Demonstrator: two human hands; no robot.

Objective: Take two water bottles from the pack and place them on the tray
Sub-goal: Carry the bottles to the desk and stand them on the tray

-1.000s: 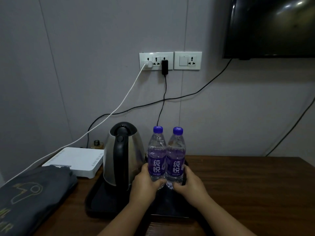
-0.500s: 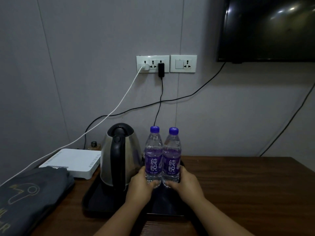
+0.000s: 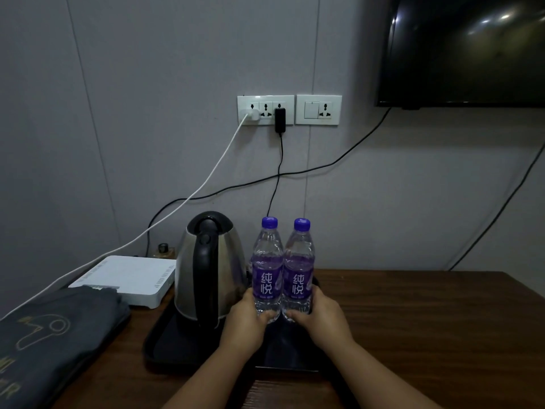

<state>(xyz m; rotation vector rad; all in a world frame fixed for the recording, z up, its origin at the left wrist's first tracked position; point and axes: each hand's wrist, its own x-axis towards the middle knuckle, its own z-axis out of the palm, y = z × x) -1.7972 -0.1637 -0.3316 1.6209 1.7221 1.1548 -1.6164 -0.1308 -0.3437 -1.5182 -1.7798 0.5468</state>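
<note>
Both water bottles [image 3: 281, 267] are held upright, touching, over the black tray [image 3: 165, 346] beside the kettle [image 3: 209, 267], left hand [image 3: 244, 323] and right hand [image 3: 320, 320] each wrapped round one base. They seem set down, though contact is hidden; only release is left.

A dark wooden table [image 3: 413, 320] runs to the wall. Directly on it, near centre toward 7 o'clock, lies a black tray [image 3: 165, 349]. At 9 o'clock of the tray sits a white flat box [image 3: 126, 278], with a small dark-capped bottle [image 3: 163, 250] behind it at 12 o'clock. A grey folded cloth [image 3: 50, 338] covers the 8 o'clock corner; the 3 o'clock side shows only wood
</note>
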